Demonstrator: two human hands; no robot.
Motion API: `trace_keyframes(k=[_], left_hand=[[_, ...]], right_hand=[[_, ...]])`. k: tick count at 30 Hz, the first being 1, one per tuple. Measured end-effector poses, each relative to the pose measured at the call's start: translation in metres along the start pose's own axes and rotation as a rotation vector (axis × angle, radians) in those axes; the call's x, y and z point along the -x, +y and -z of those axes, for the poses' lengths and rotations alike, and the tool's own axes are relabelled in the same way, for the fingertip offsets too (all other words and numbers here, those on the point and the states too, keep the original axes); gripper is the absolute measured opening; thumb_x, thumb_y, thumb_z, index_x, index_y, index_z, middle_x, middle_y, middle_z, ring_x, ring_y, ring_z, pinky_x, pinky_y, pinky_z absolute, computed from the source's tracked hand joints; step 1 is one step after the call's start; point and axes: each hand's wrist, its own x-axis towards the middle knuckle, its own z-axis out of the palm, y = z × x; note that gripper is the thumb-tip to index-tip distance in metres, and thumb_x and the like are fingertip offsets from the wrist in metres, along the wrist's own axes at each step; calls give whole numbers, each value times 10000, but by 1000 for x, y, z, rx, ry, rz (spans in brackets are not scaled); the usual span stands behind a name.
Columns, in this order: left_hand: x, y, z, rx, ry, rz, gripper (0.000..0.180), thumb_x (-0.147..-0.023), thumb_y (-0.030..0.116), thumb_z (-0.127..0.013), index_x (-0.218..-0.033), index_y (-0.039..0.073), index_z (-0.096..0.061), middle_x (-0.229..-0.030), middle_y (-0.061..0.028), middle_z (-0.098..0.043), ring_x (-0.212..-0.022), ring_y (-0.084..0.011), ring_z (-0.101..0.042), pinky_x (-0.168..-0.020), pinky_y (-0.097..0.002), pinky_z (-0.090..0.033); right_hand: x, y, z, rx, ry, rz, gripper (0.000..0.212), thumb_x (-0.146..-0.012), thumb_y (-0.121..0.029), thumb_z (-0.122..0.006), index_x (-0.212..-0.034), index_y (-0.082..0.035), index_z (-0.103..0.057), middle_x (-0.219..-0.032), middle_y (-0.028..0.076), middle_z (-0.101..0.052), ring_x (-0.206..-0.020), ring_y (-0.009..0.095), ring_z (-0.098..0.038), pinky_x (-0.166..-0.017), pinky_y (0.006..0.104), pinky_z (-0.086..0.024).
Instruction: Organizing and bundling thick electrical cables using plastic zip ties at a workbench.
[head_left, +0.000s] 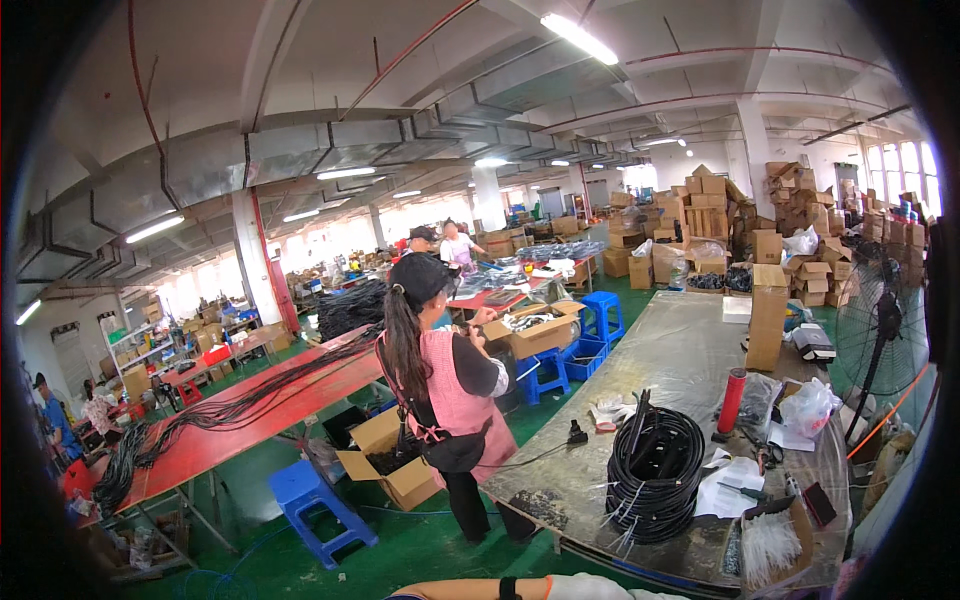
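Observation:
My left forearm lies along the lower edge, with a black band at the wrist. My left hand [590,588], in a white glove, is mostly cut off by that edge, so its fingers are hidden. It is nearest to the front side of a grey-topped table [590,500] and touches nothing that I can see. My right hand is not in view. A thick coil of black cable [655,490] sits on the table. To its right are a crumpled white sheet [727,490], a red cylinder [731,400] and a box of white zip ties [770,545].
A person in a pink vest [455,370] stands left of the table, hands raised beside an open carton [530,330]. Blue stools [315,510] and a carton [410,485] stand on the green floor. Black cables [240,405] cross a red table. A fan [885,315] stands right.

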Motion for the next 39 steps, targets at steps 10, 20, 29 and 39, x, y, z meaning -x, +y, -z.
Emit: trace_keyframes(k=[10, 20, 29, 39], left_hand=[[9, -23, -19, -76, 842, 215, 444, -765, 379, -822, -1046, 103, -618, -838, -113, -687, -777, -270, -694, -695, -382, -537], [30, -48, 23, 775, 594, 136, 427, -996, 452, -537, -933, 51, -668, -746, 0, -629, -642, -83, -575, -571, -247, -466], [-7, -59, 37, 552, 569, 175, 328, -998, 355, -564, -907, 58, -669, -761, -17, -656, -650, -107, -590, -566, -273, -471], [-18, -59, 34, 793, 860, 692, 212, -895, 168, -568, -874, -7, -687, -699, -59, -662, -542, -101, -565, -523, -249, -462]], right_hand=[[-48, -12, 2, -25, 326, -29, 196, -678, -124, -748, -867, -147, -702, -796, 83, -688, -698, 298, -667, -645, 398, -533], [-126, 5, 2, 34, 276, 185, 132, -690, -168, -759, -799, -176, -686, -733, 42, -654, -654, 266, -635, -613, 383, -510], [-126, 47, -1, 113, 229, 97, 354, -700, -227, -811, -1014, -144, -670, -926, 71, -678, -845, 262, -650, -735, 403, -509], [36, 215, 82, 339, 90, -803, 457, -848, -461, -681, -1182, -150, -642, -1034, 122, -671, -941, 309, -662, -803, 421, -530]])
